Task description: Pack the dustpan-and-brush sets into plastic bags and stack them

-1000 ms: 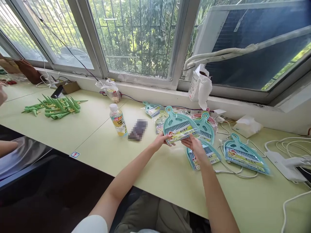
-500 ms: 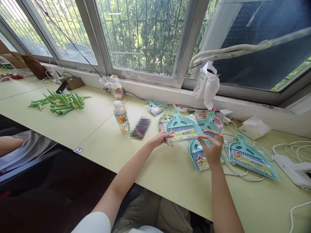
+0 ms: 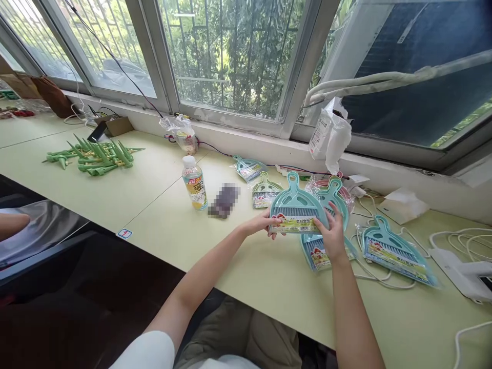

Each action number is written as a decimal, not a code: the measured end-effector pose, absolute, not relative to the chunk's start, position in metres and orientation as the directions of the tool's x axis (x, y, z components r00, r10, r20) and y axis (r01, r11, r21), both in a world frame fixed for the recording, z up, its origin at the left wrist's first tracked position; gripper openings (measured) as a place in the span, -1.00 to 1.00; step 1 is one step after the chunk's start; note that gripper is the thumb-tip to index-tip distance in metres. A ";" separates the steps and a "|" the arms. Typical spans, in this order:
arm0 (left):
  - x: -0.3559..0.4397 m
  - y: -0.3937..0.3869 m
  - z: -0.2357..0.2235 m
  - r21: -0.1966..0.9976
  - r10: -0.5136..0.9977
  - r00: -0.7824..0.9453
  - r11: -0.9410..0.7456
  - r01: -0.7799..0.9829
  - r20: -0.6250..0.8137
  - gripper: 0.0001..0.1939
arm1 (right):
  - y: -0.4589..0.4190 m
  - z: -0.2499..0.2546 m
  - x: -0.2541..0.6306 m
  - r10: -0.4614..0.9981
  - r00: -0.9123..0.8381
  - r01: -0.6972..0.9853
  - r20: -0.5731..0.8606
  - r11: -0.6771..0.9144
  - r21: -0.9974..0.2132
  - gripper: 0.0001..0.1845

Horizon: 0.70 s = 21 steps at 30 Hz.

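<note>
Between my two hands is a packaged blue-green dustpan and brush set (image 3: 295, 202), held above the table with its handle pointing away from me. My left hand (image 3: 263, 224) is closed on its lower left corner. My right hand (image 3: 333, 230) grips the lower right corner, thumb on the printed label. Just beneath lies another wrapped dustpan set (image 3: 317, 253), partly covered. To the right rests one more blue-green set (image 3: 395, 251). Behind are a light green set (image 3: 265, 192), a small blue-green set (image 3: 248, 168) and some pink and blue-green ones, partly hidden.
A drink bottle (image 3: 195, 184) stands left of a blurred phone-like object (image 3: 224, 201). Green pointed pieces (image 3: 100, 156) lie heaped at far left. White cables (image 3: 384, 279) and a white device (image 3: 461, 271) occupy the right. Another person's arm (image 3: 13, 225) shows at left.
The held dustpan set has turned more upright and face-on, its handle moving slightly right. My right hand has shifted its hold, with the thumb now on the front label.
</note>
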<state>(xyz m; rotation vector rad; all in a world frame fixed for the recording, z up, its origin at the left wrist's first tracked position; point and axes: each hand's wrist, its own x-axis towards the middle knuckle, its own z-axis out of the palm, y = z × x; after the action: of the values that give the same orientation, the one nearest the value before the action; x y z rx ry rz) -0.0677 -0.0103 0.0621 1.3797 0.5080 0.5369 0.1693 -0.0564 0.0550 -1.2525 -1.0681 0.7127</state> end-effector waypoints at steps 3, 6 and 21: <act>-0.065 -0.013 0.060 0.991 0.641 0.767 0.109 -0.078 -0.010 -0.46 | -0.055 0.051 0.176 0.944 0.326 -0.046 0.044 0.063 -0.997 -0.03; -0.062 -0.017 0.060 0.988 0.618 0.785 0.093 -0.126 0.041 -0.34 | -0.052 0.046 0.182 0.924 0.379 -0.080 0.038 0.074 -0.994 -0.10; -0.050 -0.008 0.045 0.950 0.914 0.401 0.067 -0.304 0.064 -0.57 | -0.067 0.059 0.170 0.961 0.267 0.086 0.072 0.051 -0.995 -0.05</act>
<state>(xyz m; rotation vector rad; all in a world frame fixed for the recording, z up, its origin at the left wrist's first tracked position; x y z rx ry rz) -0.0503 -0.0084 0.0451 1.1456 0.6784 1.0322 0.1696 -0.0670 0.0589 -1.3370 -1.0889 0.9231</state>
